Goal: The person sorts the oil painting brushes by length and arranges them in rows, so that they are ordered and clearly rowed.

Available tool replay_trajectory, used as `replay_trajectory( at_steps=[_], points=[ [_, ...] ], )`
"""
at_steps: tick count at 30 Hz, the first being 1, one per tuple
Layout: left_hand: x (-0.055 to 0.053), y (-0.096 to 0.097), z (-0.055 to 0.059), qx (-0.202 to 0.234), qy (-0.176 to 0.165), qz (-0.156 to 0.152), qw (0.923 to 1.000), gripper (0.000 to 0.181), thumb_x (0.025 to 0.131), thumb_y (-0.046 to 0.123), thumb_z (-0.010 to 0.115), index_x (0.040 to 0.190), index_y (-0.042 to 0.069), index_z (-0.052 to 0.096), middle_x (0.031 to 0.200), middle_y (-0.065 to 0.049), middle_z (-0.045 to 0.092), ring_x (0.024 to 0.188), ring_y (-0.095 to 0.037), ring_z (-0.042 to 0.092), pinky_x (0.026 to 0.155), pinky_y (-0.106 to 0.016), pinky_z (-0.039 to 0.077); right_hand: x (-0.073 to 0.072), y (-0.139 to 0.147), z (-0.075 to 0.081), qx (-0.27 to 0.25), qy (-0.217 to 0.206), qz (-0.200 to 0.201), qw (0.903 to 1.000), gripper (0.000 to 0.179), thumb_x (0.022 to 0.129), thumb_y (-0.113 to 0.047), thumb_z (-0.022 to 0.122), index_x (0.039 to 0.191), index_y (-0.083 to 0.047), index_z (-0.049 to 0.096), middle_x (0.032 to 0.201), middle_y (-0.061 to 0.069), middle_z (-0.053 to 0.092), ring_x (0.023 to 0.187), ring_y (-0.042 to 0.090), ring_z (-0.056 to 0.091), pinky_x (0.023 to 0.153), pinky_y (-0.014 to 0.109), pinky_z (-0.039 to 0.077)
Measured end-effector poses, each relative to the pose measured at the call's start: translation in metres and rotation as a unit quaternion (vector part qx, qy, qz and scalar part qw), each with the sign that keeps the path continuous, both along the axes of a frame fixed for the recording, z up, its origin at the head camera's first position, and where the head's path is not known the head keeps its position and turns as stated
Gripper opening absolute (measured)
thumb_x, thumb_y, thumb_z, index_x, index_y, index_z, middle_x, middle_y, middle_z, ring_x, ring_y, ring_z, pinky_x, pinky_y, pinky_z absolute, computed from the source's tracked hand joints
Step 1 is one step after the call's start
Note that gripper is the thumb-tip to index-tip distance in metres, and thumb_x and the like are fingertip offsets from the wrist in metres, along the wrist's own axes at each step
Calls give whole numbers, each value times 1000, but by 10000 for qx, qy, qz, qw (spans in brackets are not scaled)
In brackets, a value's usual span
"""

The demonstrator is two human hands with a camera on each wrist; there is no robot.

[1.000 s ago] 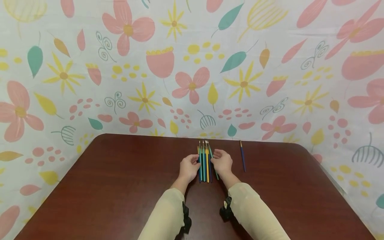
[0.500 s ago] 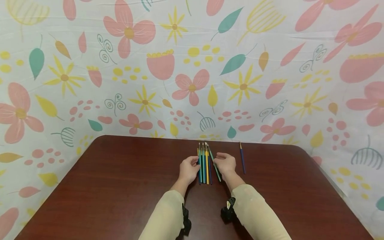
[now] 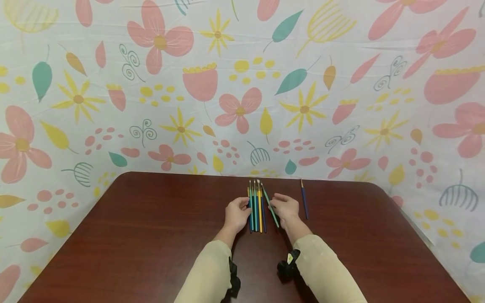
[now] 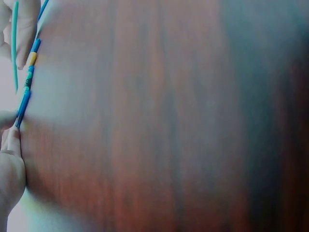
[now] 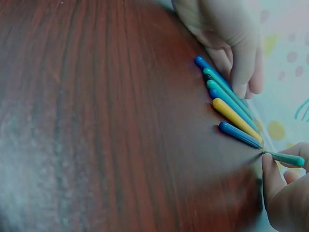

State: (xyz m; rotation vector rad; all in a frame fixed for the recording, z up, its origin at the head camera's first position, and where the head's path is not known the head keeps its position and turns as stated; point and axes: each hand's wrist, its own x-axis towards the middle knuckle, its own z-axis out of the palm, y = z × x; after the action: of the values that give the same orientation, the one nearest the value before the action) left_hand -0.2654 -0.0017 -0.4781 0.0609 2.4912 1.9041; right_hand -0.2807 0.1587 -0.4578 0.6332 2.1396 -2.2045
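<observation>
Several paintbrushes lie side by side in a row on the table, bristles toward the wall, with teal, blue and yellow handles; a yellow paintbrush [image 3: 260,212] is near the row's right side. My left hand [image 3: 236,215] rests along the row's left edge, fingers loosely bent, thumb at the outermost brush. In my right hand [image 3: 286,209], thumb and fingers pinch a green paintbrush [image 3: 274,217], slanted away from the row. The right wrist view shows that green paintbrush [image 5: 288,159] with its handle end raised above the table, apart from the blue paintbrush [image 5: 239,134] beside it.
A single blue paintbrush [image 3: 305,203] lies to the right of my right hand, near the back edge. The dark reddish-brown table [image 3: 151,235] ends against a flower-patterned cloth [image 3: 242,63]. Black wrist cameras sit at both sleeves.
My right hand has moved a little to the right, drawing the green paintbrush's handle end away from the row. The left hand and the other brushes stay where they were.
</observation>
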Motion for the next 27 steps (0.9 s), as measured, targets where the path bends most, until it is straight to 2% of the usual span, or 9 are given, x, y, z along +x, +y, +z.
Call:
replay_trajectory(
  at_steps=[8, 15, 22, 24, 27],
  points=[
    [0, 1, -1, 19, -23, 23, 10000, 35, 91, 3, 59, 127, 3, 57, 129, -17, 58, 122, -31, 55, 99, -38, 51, 6, 12, -1, -294, -106, -78, 9995, 48, 87, -2, 62, 134, -3, 52, 133, 20, 54, 106, 21, 64, 79, 24, 58],
    [-1, 0, 0, 16, -24, 41, 10000, 35, 91, 3, 59, 127, 2, 57, 129, -17, 58, 121, -31, 55, 99, -38, 51, 11, 18, 0, -884, -237, 16, 9958, 50, 88, 2, 59, 136, -1, 48, 136, 23, 49, 93, 16, 68, 81, 27, 59],
    [-1, 0, -1, -44, -36, 29, 10000, 36, 91, 4, 60, 127, 3, 57, 128, -17, 58, 120, -31, 56, 98, -38, 51, 15, 17, 2, -1115, -268, 16, 9934, 49, 88, 1, 59, 136, -1, 48, 135, 24, 49, 84, 11, 68, 81, 27, 59],
    [-1, 0, -1, -42, -26, 38, 10000, 36, 91, 3, 60, 127, 3, 58, 128, -17, 59, 120, -31, 56, 98, -38, 51, 16, 18, 3, -1159, -258, 56, 9929, 49, 89, -1, 59, 137, -1, 48, 137, 23, 48, 84, 9, 67, 82, 27, 59],
    [0, 0, 0, -48, 6, 70, 10000, 35, 91, 3, 60, 126, 3, 58, 128, -17, 59, 120, -31, 56, 99, -38, 51, 20, 21, 4, -1317, -258, 196, 9908, 52, 90, -3, 58, 140, -3, 44, 140, 21, 45, 92, 9, 65, 85, 25, 57]
  ],
)
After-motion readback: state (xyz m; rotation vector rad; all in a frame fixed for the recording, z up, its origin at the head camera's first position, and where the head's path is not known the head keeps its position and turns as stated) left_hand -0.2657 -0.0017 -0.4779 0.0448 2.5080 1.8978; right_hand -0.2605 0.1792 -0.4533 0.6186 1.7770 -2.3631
